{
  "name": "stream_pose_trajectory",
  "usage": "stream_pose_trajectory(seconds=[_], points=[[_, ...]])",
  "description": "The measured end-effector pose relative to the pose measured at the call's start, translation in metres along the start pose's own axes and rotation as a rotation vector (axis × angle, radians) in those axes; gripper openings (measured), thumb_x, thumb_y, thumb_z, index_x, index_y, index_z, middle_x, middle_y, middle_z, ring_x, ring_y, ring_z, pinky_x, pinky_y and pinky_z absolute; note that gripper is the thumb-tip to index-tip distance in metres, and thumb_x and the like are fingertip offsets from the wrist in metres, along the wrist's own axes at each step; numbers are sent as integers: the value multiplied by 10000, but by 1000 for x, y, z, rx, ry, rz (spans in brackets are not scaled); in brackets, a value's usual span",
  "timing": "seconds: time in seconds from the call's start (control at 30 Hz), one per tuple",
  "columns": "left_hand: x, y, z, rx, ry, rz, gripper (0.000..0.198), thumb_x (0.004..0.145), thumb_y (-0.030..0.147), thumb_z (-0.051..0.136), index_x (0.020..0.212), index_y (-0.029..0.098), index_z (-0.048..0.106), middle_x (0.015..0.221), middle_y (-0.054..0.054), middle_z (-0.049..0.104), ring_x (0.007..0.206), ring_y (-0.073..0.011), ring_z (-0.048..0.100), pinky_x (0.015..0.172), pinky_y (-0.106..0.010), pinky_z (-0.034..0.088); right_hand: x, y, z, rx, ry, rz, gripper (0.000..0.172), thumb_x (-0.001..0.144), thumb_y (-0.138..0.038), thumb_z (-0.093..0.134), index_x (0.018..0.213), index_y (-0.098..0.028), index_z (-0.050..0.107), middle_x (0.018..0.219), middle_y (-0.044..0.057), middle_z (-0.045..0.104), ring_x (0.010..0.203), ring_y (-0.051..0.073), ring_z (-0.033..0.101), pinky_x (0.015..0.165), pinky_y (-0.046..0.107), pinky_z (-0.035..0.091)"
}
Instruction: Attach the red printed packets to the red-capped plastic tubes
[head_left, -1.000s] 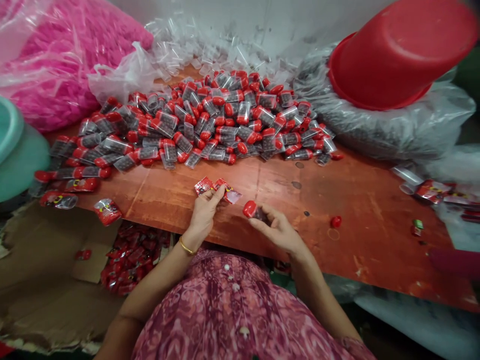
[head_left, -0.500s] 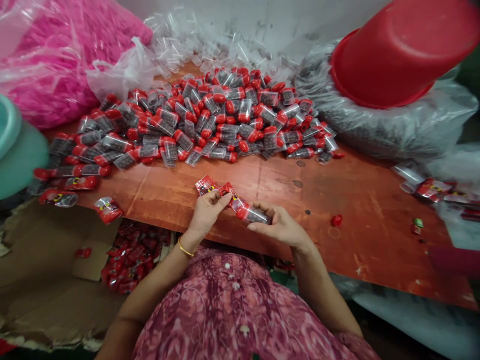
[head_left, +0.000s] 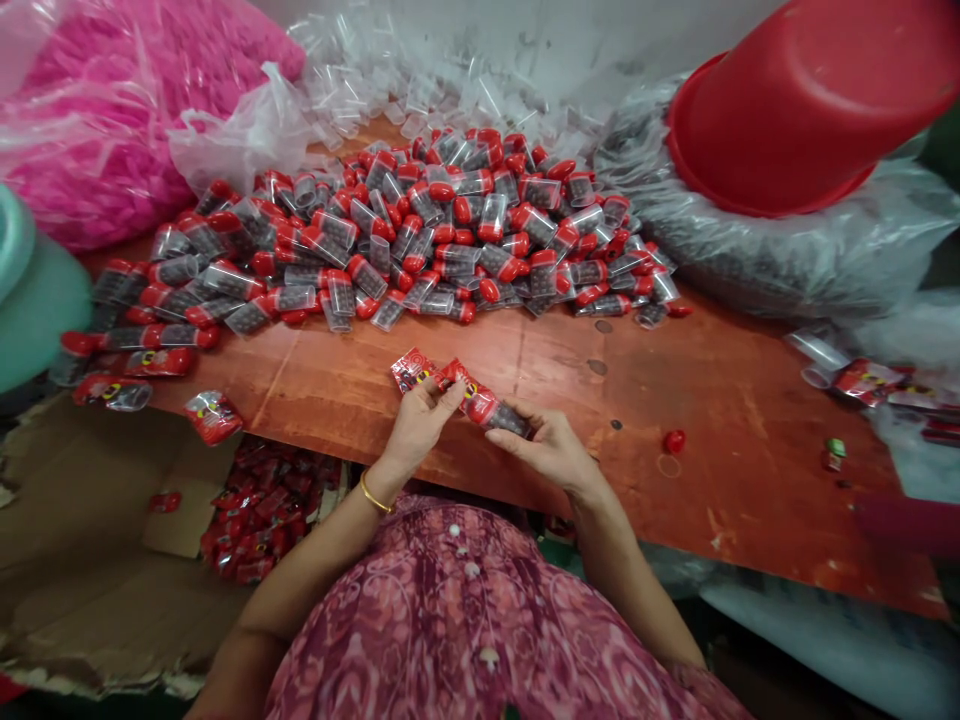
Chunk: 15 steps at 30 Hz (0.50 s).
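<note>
My left hand (head_left: pixel 414 428) pinches printed red plastic sleeves between thumb and fingers. The end of one sleeve (head_left: pixel 412 370) sticks out beyond the fingers on the left. Another printed sleeve (head_left: pixel 465 378) points right, toward my other hand. My right hand (head_left: pixel 553 447) is closed round a clear tube (head_left: pixel 508 420) with dark contents and a rounded red cap. The capped end lies at the mouth of the sleeve and appears to be partly inside it. A large heap of similar red-capped tubes (head_left: pixel 457 262) lies beyond both hands on the reddish wooden table (head_left: pixel 345 385).
A teal bucket (head_left: pixel 37 290) and bagged pink pieces (head_left: pixel 97 150) stand left. A red bucket (head_left: pixel 787 120) leans on a grey-filled bag (head_left: pixel 765 260) at right. A cardboard box (head_left: pixel 82 540) below the table edge holds red packets (head_left: pixel 259 510). A loose red cap (head_left: pixel 674 441) lies right.
My right hand has moved slightly left, bringing the tube's red cap further into the sleeve. My left hand keeps its pinch in nearly the same place.
</note>
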<state>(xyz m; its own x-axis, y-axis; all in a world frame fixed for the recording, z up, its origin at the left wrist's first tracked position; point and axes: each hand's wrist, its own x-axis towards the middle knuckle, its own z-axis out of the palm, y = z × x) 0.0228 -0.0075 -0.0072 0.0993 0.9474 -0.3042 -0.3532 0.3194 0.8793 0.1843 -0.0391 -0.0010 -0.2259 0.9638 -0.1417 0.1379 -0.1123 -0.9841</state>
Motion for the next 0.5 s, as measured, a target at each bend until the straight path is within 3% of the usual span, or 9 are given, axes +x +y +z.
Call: stream_pose_trajectory(seconds=[0.27,0.5], points=[[1,-14,5,94,112,27,267,559,306,789,733,144,666,708,2,669,640,-115,580,675,-243,468,7,4,7,-27,-40,-30,259,732,-325,682,947,-183,655,840,7,663,723,135,575,686,251,455],[5,-10,10,-32,176,115,286,537,312,803,706,133,657,696,6,663,654,-109,593,715,-249,478,15,7,19,188,299,-17,314,635,-405,750,738,-193,543,619,-57,549,545,74,474,519,191,383]])
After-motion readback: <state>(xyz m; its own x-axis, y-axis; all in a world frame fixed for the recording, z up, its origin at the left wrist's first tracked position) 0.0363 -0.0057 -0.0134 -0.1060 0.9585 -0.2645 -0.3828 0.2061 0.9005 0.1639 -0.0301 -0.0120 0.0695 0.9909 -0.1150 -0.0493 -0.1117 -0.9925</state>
